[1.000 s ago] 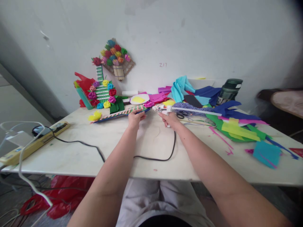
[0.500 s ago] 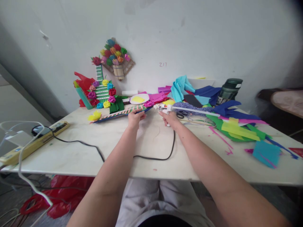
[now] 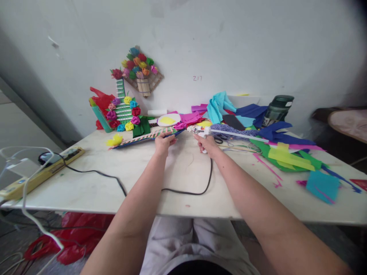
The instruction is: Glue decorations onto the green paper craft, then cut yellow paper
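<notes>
Gap between forearms (image 3: 142, 200), black cord (image 3: 187, 192) inside

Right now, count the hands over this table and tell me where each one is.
2. The left hand holds the near edge of the striped panel; the right hand grips the white glue gun. No other hands show.

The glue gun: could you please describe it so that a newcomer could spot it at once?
On the white table, find the right hand near the middle. The glue gun is in it, beside tangled purple yarn. A white body with a long white stick jutting from its rear sets it apart from the bright crepe paper.
</notes>
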### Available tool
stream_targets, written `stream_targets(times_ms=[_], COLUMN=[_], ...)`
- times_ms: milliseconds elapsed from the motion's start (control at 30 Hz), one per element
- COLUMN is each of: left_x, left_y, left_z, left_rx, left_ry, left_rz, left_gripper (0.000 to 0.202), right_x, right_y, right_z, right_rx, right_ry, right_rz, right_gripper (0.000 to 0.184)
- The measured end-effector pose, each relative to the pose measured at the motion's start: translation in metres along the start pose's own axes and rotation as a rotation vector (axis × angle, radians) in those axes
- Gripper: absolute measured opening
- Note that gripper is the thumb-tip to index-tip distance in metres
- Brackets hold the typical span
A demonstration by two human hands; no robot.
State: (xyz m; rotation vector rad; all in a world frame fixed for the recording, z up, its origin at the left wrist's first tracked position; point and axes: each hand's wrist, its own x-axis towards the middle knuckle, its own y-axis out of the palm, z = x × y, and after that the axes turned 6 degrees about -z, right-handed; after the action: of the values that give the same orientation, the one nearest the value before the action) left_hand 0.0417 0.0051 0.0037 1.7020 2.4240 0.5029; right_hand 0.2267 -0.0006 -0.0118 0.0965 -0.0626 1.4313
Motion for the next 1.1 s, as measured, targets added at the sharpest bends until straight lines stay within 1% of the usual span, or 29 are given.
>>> stream_targets(times_ms=[233,333,700,933,1100], left_x=[-0.001,0.000,0.003,0.001,0.001], left_y=[0.000,0.000,-0.002,0.000,-0.001], left_z=[-0.001,0.000,0.005,0.002,0.002], left_rx=[0.004,0.003,-0.002,0.002,-0.011], left_ry=[0.002,0.000,0.012,0.003,0.005], left_rz=[-0.002,-0.002,0.012,0.001,0.006], left_gripper=[0.029,0.029,0.032,0.030,0.031], right_x=[-0.008,-0.009,-0.010,-0.011,-0.012], right_y=[0.001,0.003,0.007,0.006,0.004], right_z=[0.005,0.006,0.008,0.009,0.008], right_rx=[-0.019,-0.015,-0.029,-0.034,-0.014], right_ry=[0.033,0.034,0.028,0.040,0.024], right_rz=[0.085,0.102,0.083,0.024,0.055], right_gripper=[0.042,0.042,0.039,0.037,0.040])
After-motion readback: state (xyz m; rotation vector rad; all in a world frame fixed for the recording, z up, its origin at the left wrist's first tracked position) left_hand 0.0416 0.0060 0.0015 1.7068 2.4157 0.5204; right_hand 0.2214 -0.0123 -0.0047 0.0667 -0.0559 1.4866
